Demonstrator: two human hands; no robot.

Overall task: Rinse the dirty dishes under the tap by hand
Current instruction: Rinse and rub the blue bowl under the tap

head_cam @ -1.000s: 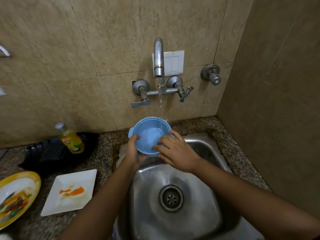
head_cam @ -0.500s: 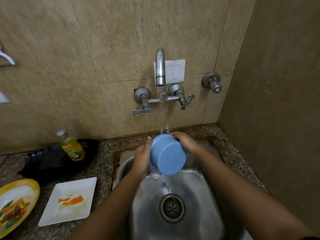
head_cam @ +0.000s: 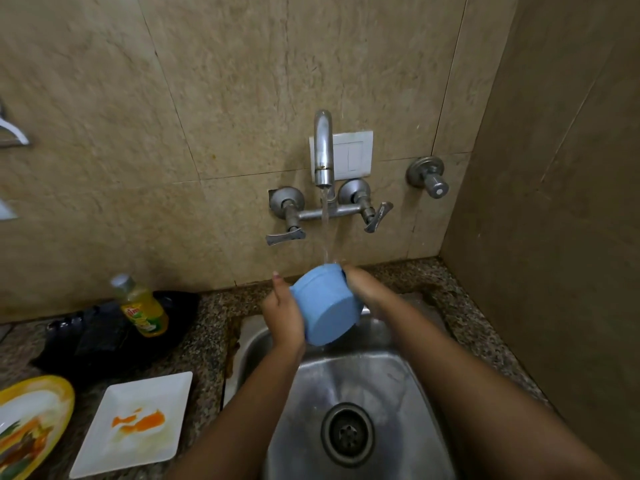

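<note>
A blue plastic bowl (head_cam: 327, 306) is tipped with its base toward me, held over the steel sink (head_cam: 377, 379) under the running tap (head_cam: 323, 150). The water stream lands on the bowl's upper side. My left hand (head_cam: 285, 315) grips its left side, thumb up. My right hand (head_cam: 363, 285) holds its right rim. On the counter at the left wait a white square plate (head_cam: 133, 424) with orange smears and a yellow-rimmed plate (head_cam: 29, 420) with food residue.
A yellow dish soap bottle (head_cam: 140, 306) stands on a black tray or cloth (head_cam: 104, 337) on the granite counter. A tiled wall closes in on the right. The sink drain (head_cam: 347, 434) sits below the bowl.
The bowl went from facing up and full of water to tipped over with its base toward me, pouring out. Both hands stayed on it. The camera tilted so the scene sits lower.
</note>
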